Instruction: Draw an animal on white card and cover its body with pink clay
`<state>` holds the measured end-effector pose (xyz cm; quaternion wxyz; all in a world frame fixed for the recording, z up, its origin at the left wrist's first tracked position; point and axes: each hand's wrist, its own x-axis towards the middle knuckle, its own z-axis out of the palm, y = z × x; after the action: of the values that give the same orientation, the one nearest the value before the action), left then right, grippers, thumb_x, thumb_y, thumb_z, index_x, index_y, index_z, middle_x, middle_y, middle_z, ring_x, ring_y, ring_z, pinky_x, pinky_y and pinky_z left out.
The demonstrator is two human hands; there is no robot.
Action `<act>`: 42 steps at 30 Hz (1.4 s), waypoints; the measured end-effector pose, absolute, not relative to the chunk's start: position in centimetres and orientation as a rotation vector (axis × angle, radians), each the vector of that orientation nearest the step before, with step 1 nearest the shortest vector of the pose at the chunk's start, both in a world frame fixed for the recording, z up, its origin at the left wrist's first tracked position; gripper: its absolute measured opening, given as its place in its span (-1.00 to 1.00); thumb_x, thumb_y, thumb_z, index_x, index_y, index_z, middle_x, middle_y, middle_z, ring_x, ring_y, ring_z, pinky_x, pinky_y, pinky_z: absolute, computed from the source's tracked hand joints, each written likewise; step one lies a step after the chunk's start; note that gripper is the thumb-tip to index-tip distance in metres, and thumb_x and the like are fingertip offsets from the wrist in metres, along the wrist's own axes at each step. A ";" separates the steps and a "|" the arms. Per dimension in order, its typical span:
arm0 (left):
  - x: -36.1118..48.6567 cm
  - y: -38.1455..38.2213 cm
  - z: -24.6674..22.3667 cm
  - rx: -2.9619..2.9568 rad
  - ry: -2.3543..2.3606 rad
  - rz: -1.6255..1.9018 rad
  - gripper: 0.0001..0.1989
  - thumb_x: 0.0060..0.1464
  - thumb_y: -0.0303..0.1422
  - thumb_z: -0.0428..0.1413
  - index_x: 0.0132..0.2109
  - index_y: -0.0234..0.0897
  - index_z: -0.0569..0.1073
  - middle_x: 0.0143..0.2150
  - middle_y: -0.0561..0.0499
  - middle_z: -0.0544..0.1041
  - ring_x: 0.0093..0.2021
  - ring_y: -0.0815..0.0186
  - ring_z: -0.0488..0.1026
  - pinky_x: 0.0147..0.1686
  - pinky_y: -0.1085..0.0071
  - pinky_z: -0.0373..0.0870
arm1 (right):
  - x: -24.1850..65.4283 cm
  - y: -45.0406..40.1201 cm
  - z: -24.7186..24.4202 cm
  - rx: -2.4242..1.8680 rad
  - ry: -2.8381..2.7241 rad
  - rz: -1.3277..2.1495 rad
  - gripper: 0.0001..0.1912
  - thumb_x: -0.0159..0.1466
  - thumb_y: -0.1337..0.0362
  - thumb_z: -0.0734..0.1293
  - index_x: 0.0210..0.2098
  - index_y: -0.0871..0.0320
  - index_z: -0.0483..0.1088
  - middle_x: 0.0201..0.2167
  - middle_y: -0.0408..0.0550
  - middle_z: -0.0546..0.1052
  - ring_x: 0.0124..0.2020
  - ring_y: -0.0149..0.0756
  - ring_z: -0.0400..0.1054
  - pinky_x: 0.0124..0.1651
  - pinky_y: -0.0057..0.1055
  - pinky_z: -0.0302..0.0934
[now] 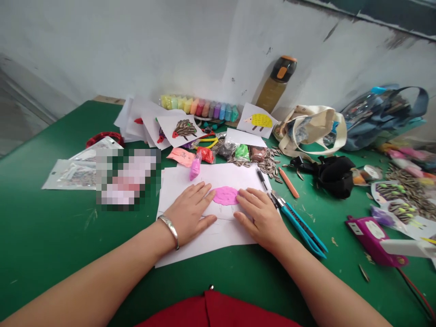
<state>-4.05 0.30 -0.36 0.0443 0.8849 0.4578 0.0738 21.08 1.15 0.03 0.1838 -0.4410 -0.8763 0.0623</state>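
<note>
The green table [68, 240] spreads out beneath and around both hands. Directly under them lies white paper [211, 238]. Well beyond the hands stand two animal pictures: a seed-covered one [184, 129], ahead of the left hand, and a yellow one [259, 120], ahead of the right; both look complete. The left hand [194, 213] and right hand [260, 215] rest flat, fingers loosely extended, gripping nothing. A blue tool [303, 229] lies just right of the right hand.

Between the fingertips, which meet its two side edges, sits the pink clay [225, 196], spread into a thin oval on the paper. Its packet [195, 167] lies just beyond the left fingers. The body seems filled in; below it, between the hands, the legs [226, 209] are only drawn lines. The seeds [269, 161] remain heaped beyond the right hand, none on the clay.
</note>
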 end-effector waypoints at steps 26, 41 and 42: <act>-4.2 0.0 -0.1 2.661 1.448 0.159 -0.41 0.25 -0.09 -0.06 0.29 -0.36 0.21 0.36 -0.22 0.15 0.36 0.01 0.02 0.29 0.06 0.01 | 19.9 0.7 -0.4 -1.310 -2.792 0.131 -0.23 0.36 -0.15 0.00 0.39 0.18 -0.14 0.40 0.01 -0.10 0.40 -0.02 -0.25 0.35 0.10 -0.20; -4.3 0.4 -0.7 2.709 1.422 0.252 -0.42 0.25 -0.08 -0.10 0.27 -0.36 0.24 0.33 -0.21 0.20 0.35 0.03 0.06 0.28 0.06 0.01 | 18.8 0.4 0.9 -1.256 -2.850 0.252 -0.19 0.35 -0.16 -0.02 0.38 0.29 -0.15 0.39 0.09 -0.13 0.40 -0.07 -0.26 0.37 0.07 -0.27; -4.3 0.4 -0.7 2.707 1.420 0.255 -0.42 0.25 -0.07 -0.10 0.27 -0.36 0.24 0.33 -0.21 0.20 0.35 0.03 0.06 0.28 0.07 0.01 | 18.9 0.3 0.8 -1.252 -2.843 0.236 -0.19 0.35 -0.15 -0.01 0.38 0.30 -0.15 0.39 0.09 -0.13 0.40 -0.08 -0.27 0.38 0.06 -0.28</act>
<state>-4.30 0.38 -0.71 0.0370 0.8819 0.4625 0.0830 18.87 0.31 0.82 0.0132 -0.4019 -0.9124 0.0757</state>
